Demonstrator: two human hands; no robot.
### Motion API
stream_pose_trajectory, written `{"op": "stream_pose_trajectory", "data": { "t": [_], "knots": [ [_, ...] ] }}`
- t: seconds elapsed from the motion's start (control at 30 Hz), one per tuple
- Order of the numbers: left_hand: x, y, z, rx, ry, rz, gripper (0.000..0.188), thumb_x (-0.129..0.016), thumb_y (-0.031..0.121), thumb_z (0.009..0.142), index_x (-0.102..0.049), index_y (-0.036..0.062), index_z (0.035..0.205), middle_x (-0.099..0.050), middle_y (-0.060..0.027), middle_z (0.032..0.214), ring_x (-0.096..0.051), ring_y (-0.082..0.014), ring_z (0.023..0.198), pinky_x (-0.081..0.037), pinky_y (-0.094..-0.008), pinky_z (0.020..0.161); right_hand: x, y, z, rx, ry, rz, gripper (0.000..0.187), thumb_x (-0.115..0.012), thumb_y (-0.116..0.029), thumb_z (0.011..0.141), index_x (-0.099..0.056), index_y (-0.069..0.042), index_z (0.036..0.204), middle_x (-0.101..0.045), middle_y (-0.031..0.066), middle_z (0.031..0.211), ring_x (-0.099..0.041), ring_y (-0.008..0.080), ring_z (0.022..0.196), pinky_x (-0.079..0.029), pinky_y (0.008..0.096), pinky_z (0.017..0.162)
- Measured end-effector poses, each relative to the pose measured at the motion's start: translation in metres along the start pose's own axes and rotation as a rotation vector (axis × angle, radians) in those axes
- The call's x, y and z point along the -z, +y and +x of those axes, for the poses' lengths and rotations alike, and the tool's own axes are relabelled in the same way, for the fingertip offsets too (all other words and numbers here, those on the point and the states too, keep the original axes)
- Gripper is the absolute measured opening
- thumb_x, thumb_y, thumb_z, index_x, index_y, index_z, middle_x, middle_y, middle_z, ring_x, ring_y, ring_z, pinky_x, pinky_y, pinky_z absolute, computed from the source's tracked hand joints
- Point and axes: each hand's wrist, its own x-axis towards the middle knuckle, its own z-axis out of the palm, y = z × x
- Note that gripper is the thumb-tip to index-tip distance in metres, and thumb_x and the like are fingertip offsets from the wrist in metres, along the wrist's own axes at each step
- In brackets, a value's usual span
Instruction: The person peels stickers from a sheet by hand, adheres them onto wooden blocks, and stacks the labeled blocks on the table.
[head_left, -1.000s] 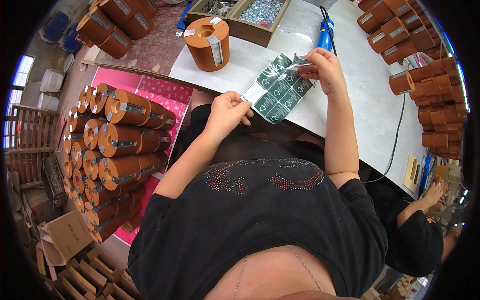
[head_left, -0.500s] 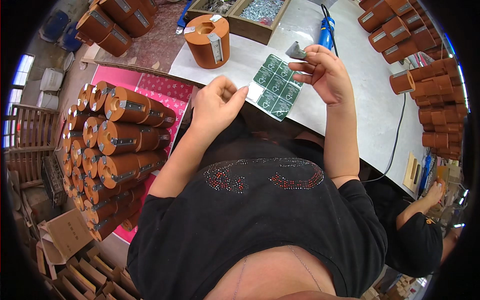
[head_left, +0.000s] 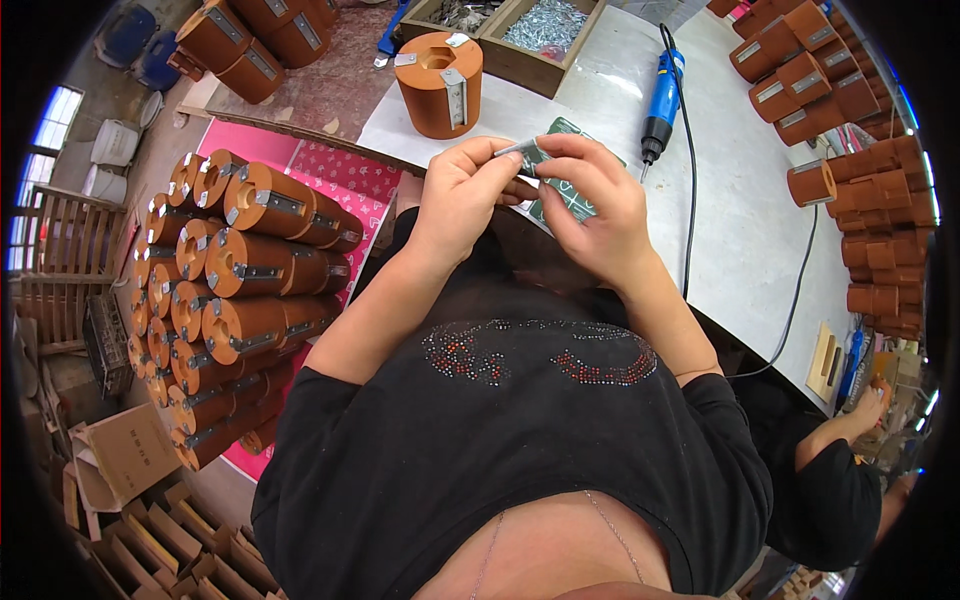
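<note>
Between my two hands, just above the table's near edge, is a small green sticker [head_left: 527, 153] with a greyish back, bent a little. My left hand [head_left: 458, 200] pinches its left end with thumb and forefinger. On the other side my right hand [head_left: 598, 208] pinches it too, other fingers curled. Partly hidden behind the right hand lies a sheet of green stickers [head_left: 566, 128] with white print. Beyond my left hand an orange-brown wooden cylinder [head_left: 425, 100] stands upright, with a hole in its top and a metal strip down its side.
A blue electric screwdriver [head_left: 662, 105] with a black cord lies right of the stickers. At the back, a wooden box [head_left: 520, 66] holds screws and metal pieces. Cylinders are stacked at left [head_left: 265, 265] and right [head_left: 880, 210]. A co-worker's arm [head_left: 835, 430] shows at lower right.
My right hand has come down and left with the sticker. My left hand has moved right and now grips it too. The view has shifted slightly.
</note>
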Motion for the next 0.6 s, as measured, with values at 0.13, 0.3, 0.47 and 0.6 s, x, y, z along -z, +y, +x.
{"op": "stream_pose_trajectory", "data": {
  "t": [0.13,0.3,0.47,0.6],
  "knots": [
    [0.006,0.004,-0.002,0.06,-0.078,0.145,0.016,-0.051,0.012,0.089,-0.059,-0.0015,0.096,-0.064,-0.0059,0.083,-0.062,-0.0102,0.07,-0.05,-0.0207,0.062,0.008,0.002,0.005,-0.309,-0.045,0.367,0.028,-0.064,-0.002,0.066,-0.059,-0.002,0.094,-0.06,0.0126,0.098,-0.06,0.0255,0.088,-0.048,0.0322,0.077],
    [0.002,0.003,-0.003,0.034,-0.117,0.204,0.016,-0.053,0.009,0.088,-0.059,-0.0035,0.096,-0.062,-0.0029,0.078,-0.056,-0.005,0.064,-0.047,-0.0193,0.059,0.01,0.009,0.014,-0.16,-0.177,0.204,0.022,-0.064,-0.005,0.073,-0.06,-0.001,0.095,-0.06,0.0109,0.09,-0.06,0.0213,0.081,-0.048,0.0297,0.071],
    [0.002,0.005,-0.007,0.028,-0.163,0.276,0.015,-0.057,0.007,0.085,-0.059,-0.0036,0.095,-0.061,-0.0015,0.077,-0.054,-0.0045,0.065,-0.044,-0.0189,0.058,0.007,0.012,0.01,-0.338,-0.217,0.294,0.013,-0.063,-0.006,0.077,-0.06,0.0,0.087,-0.061,0.0091,0.08,-0.06,0.0186,0.075,-0.047,0.028,0.067],
    [0.002,0.003,-0.008,0.03,-0.164,0.355,0.016,-0.061,0.007,0.081,-0.058,-0.0035,0.093,-0.06,-0.0008,0.076,-0.052,-0.0036,0.064,-0.041,-0.0191,0.056,0.007,0.013,0.009,-0.445,-0.224,0.335,0.013,-0.065,-0.01,0.079,-0.061,0.0,0.086,-0.062,0.0064,0.079,-0.058,0.0148,0.072,-0.046,0.0258,0.062]
  ]
}}
